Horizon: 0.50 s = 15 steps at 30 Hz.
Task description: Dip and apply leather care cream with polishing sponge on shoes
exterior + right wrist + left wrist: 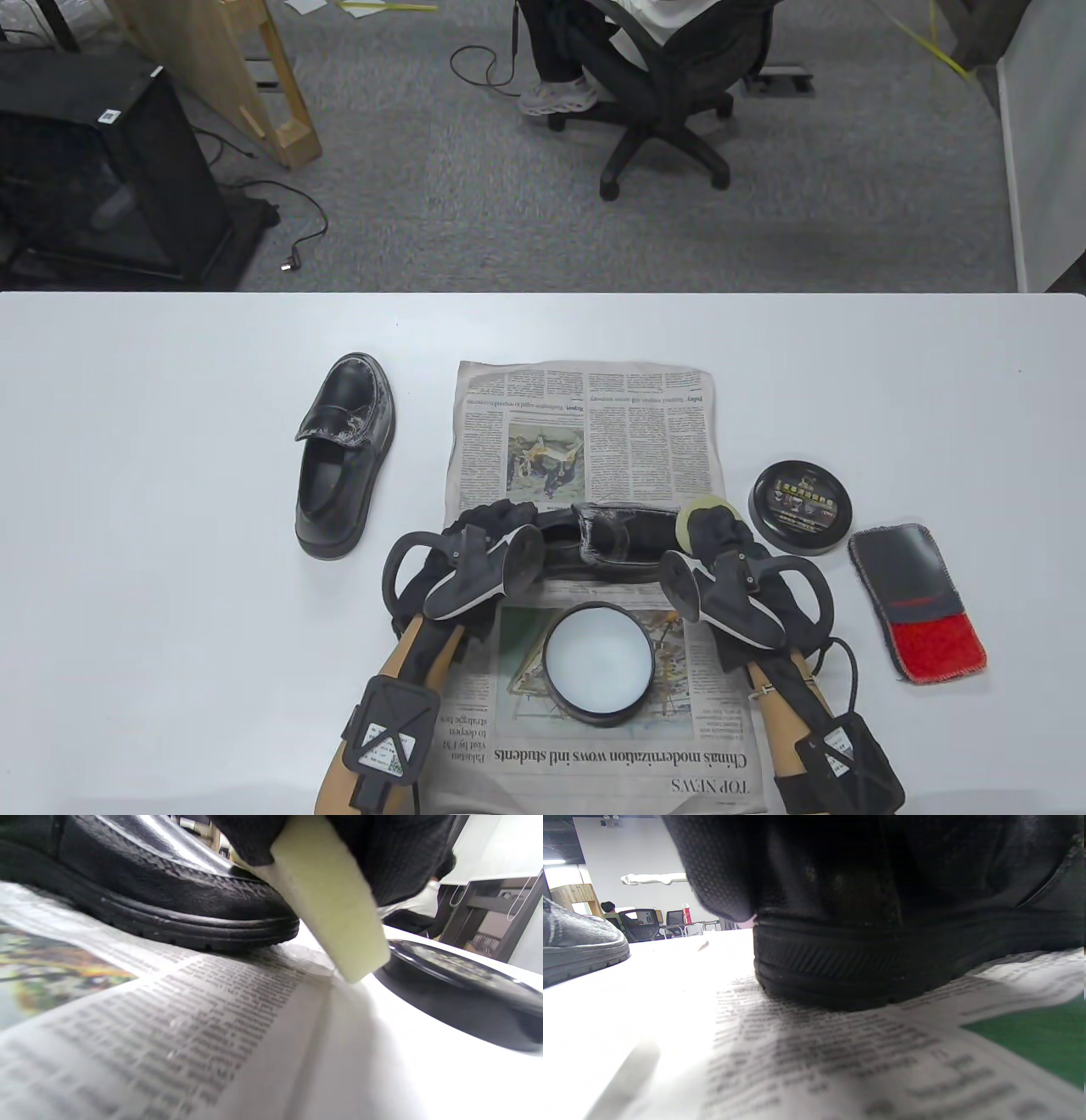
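Black leather loafer (594,543) lies sideways on the newspaper sheet (585,424), lower centre of the table view; left hand (488,543) fingers clamped on its heel, right hand (721,543) fingers pinching the pale yellow polishing sponge (326,895) at the toe. Open round tin of white cream (598,662) sits just below the shoe. Advice: brace the heel, work cream in small circles, light even pressure.

We see bare table (170,475) left of spare shoe (344,458); open cream tin (598,662), lid (800,508), cloth (920,598) crowd near-right side.
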### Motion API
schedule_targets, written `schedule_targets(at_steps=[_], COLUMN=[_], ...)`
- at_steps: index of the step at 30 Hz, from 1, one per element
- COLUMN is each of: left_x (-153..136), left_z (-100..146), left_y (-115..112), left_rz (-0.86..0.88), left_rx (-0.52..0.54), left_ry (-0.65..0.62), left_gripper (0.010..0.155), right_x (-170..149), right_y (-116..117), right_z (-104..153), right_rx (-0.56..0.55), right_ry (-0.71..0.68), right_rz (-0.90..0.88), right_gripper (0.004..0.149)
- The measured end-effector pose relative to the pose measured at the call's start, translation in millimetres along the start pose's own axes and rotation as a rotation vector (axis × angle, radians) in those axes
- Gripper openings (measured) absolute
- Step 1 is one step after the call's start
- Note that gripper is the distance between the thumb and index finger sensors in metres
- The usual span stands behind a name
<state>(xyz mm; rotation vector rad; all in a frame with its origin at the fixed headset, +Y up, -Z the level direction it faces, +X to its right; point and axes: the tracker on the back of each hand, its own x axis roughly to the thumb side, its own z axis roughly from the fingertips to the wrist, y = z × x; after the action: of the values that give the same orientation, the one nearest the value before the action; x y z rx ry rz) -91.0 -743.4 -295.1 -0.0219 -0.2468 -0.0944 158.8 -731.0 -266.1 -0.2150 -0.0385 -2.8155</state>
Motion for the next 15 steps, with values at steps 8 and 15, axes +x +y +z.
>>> schedule_targets(at_steps=[8, 15], left_x=[0.3, 0.1], left_z=[-0.2, -0.2], left_y=[-0.6, -0.8], left_rz=[0.007, 0.007], left_rx=[-0.004, -0.009], left_ry=[-0.015, -0.023], left_gripper=[0.076, 0.076], right_x=[34.0, 15.5], right_y=[-22.7, 5.7], right_z=[13.6, -1.8], right_rx=[-0.059, -0.146], right_ry=[-0.114, -0.043], right_rz=[0.111, -0.073], right_gripper=[0.051, 0.05])
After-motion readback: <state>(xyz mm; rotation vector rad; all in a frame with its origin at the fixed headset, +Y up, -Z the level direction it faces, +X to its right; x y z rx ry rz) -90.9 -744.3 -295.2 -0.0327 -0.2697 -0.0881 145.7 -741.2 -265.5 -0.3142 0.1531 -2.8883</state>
